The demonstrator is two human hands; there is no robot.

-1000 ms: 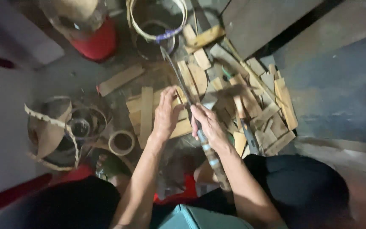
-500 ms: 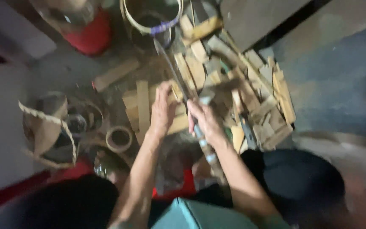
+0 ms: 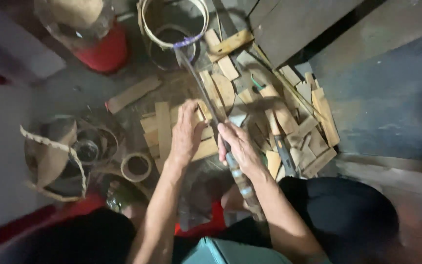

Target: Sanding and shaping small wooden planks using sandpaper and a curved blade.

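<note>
My right hand (image 3: 238,147) is closed around the handle of a long thin blade (image 3: 199,80) that runs up and to the left across the floor. My left hand (image 3: 187,131) presses down on flat wooden slats (image 3: 163,128) just left of the blade, fingers bent over a small piece by the blade; I cannot tell whether it grips the piece. The blade's far end reaches a bamboo hoop (image 3: 172,22) with a purple tie.
Several cut wood pieces (image 3: 313,129) lie scattered to the right, with another tool (image 3: 283,146) among them. A red container (image 3: 104,51) stands top left. A tape roll (image 3: 136,166) and a woven basket (image 3: 54,156) sit on the left. A dark board (image 3: 294,22) lies top right.
The view has shifted slightly and sharpened. Both hands stay on the blade and slats, with the blade angled much the same.
</note>
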